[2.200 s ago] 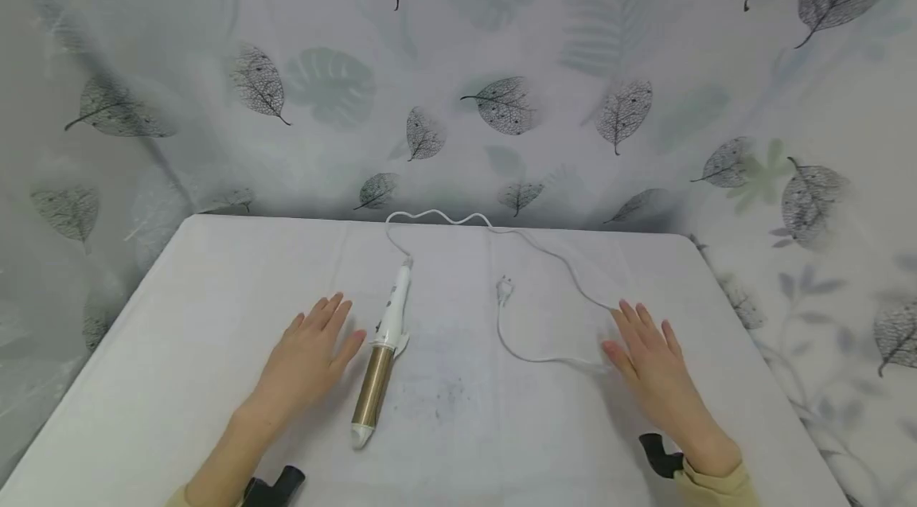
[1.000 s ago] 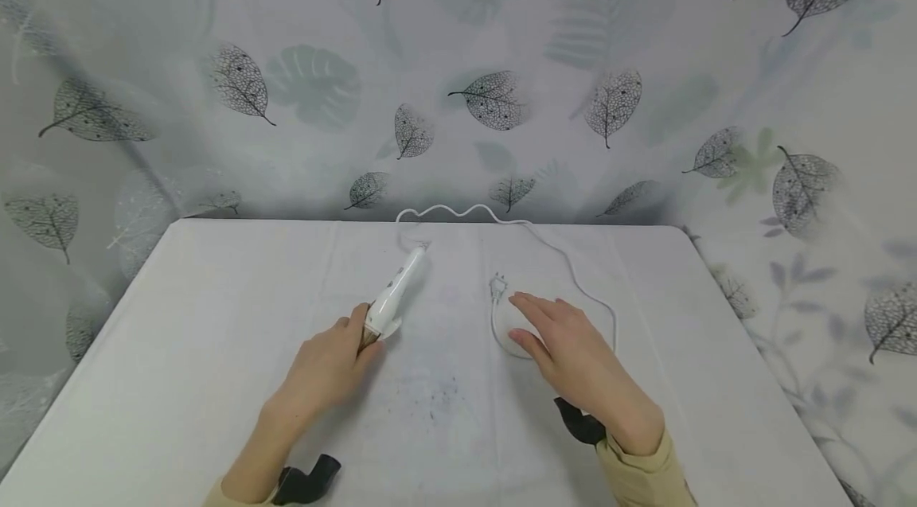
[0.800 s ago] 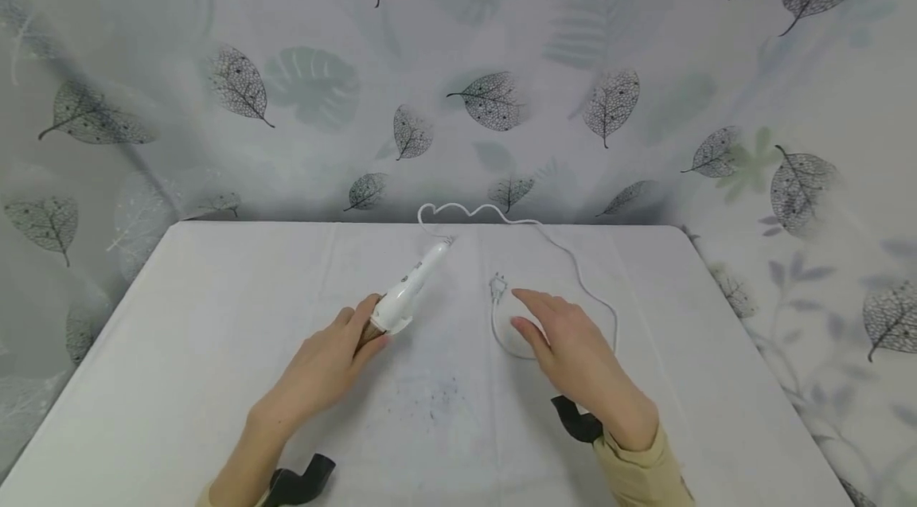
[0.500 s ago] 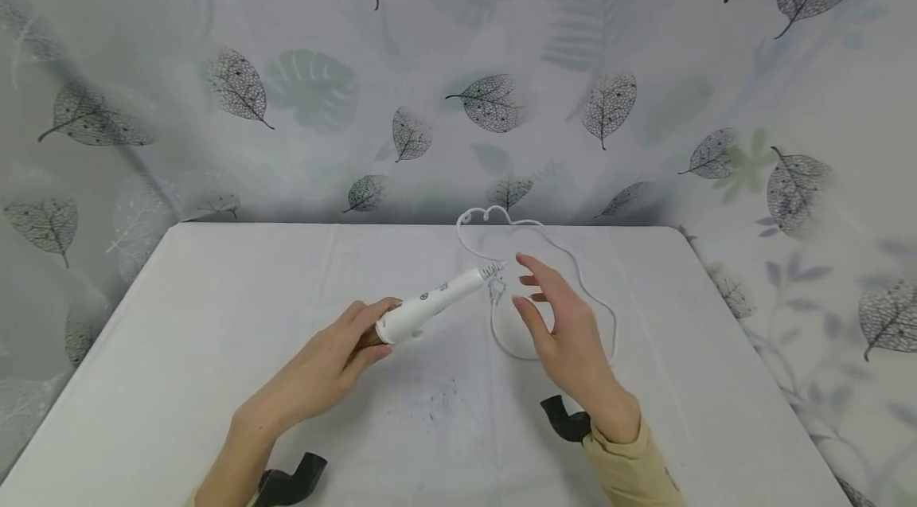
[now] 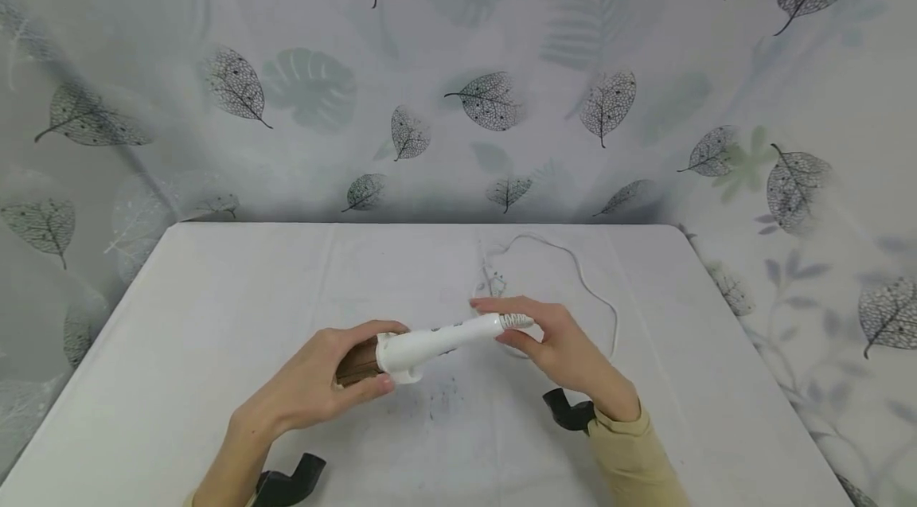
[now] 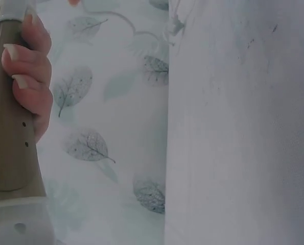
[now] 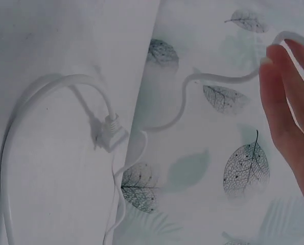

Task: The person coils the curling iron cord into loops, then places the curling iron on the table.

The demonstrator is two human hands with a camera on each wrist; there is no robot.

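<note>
My left hand (image 5: 301, 376) grips the gold barrel of a curling iron (image 5: 440, 340) from its left side. In the left wrist view, the fingers wrap the barrel (image 6: 6, 127), with its white tip at the bottom. The white handle points right, its cord end overlapping my right hand (image 5: 573, 348). That hand's fingers are spread, index above the handle's end and thumb just below it. In the right wrist view, the white cord (image 7: 223, 79) runs up behind its nearly straight fingers.
The cord's two-pin plug (image 7: 112, 135) lies on the white-covered table (image 5: 236, 284), behind the hands. Cord loops trail over the back right of the table. A leaf-patterned curtain (image 5: 458, 53) stands beyond the far edge. Black mounts sit at both wrists.
The left hand has taken hold of the curling iron, lifted it and swung its handle to the right. My right hand has moved left to the handle's end. The cord has shifted right with it.
</note>
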